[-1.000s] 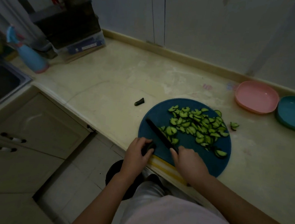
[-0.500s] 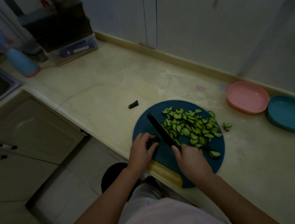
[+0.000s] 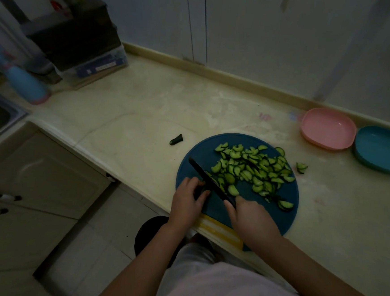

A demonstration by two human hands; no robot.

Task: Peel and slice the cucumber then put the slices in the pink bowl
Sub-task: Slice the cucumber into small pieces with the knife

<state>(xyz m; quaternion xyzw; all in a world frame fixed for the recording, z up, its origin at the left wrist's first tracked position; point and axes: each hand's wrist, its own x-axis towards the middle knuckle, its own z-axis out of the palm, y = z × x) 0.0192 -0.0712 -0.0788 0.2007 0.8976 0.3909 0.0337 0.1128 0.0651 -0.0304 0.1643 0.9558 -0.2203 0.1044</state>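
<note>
A person is standing at a pale kitchen counter [image 3: 145,111] in dim light, seen from their own head looking down. A round blue cutting board [image 3: 196,152] is lying at the near edge of the counter.

The right hand [image 3: 251,219] is wrapping its fingers around the handle of a black knife [image 3: 207,176]. The blade's long axis is running diagonally, from the handle at the near right to the tip at the far left.

The left hand [image 3: 186,199] is curling its fingertips over a small dark cucumber stub [image 3: 200,191], just left of the blade. The stub is too dark to make out clearly.

A loose heap of green cucumber slices [image 3: 253,168] is lying on the board on the right side of the blade, away from the left hand. A few stray slices [image 3: 301,167] are sitting on the counter just off the board's right edge, and a cut cucumber end [image 3: 177,139] is lying on the counter to the board's left.

The pink bowl [image 3: 328,128] is waiting at the far right of the board, well apart from it, with a blue bowl [image 3: 383,148] just beside it further right. It is holding no slices yet. The bowl is lying on the knife hand's side, so that hand looks nearer for the transfer.
</note>
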